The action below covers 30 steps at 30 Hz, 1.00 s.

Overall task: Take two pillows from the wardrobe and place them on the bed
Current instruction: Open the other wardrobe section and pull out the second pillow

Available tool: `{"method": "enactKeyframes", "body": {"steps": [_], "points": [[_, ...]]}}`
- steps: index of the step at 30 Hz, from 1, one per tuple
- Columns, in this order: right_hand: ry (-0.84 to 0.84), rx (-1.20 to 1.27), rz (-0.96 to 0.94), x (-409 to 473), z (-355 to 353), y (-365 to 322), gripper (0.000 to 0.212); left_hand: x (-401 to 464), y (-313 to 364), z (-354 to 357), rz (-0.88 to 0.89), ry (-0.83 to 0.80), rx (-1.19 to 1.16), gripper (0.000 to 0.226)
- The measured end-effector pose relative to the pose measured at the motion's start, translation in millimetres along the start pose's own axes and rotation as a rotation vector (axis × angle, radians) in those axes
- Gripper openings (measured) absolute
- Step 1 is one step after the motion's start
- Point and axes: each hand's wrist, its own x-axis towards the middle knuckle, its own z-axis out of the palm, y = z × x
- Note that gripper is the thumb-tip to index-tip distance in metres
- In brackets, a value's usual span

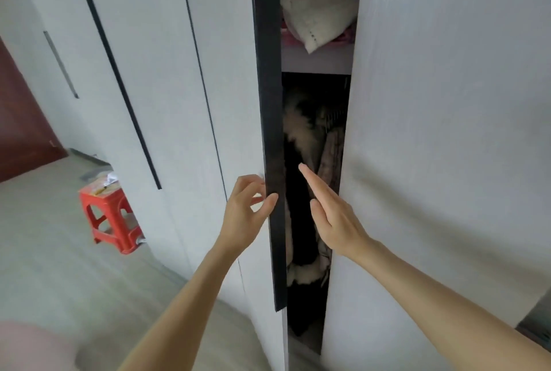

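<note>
Head view: left hand (243,212) is gripping the dark door edge (269,138); right hand (334,215), fingers (310,178) extended and empty, is pointing into the wardrobe gap below the pillows (319,10).

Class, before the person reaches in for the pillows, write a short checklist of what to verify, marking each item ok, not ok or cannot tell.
1. Left hand grips the dark door edge: ok.
2. Right hand free and open: ok.
3. Gap wide enough for a pillow: not ok, still narrow.
4. White pillow visible on the upper shelf: ok.
5. Second pillow located: cannot tell.
</note>
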Motion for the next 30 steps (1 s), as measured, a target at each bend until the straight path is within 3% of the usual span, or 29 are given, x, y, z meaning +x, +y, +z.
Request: {"method": "enactKeyframes", "body": {"steps": [4,7,10,12,15,23,26,30], "points": [[-0.103,0.107,-0.116,26.0,32.8,-36.2,0.052,-25.6,-12.4,-53.4,-0.151,-0.01,-0.022,0.007],[-0.237,0.097,-0.22,44.0,62.7,-63.1,0.056,-40.7,-22.0,-89.0,-0.287,0.014,-0.076,0.026],[-0.305,0.042,-0.301,59.8,96.6,-90.3,0.06,-52.5,-32.2,-123.7,-0.385,0.124,-0.146,0.006],[-0.322,0.029,-0.333,70.4,116.6,-106.2,0.06,-55.6,-41.5,-144.2,-0.399,0.193,-0.275,0.007],[-0.341,0.029,-0.354,88.7,144.8,-127.8,0.057,-51.2,-62.5,-173.7,-0.449,0.268,-0.371,0.028],[-0.435,-0.006,-0.28,113.2,180.3,-147.7,0.053,-32.1,-103.8,-209.5,-0.531,0.436,-0.362,0.032],[-0.413,0.006,-0.251,112.2,177.2,-137.1,0.051,-25.6,-114.8,-215.0,-0.595,0.594,-0.36,0.041],[-0.383,-0.064,-0.209,107.3,158.5,-111.5,0.048,-37.3,-108.7,-202.5,-0.568,0.848,-0.055,0.046]]}}
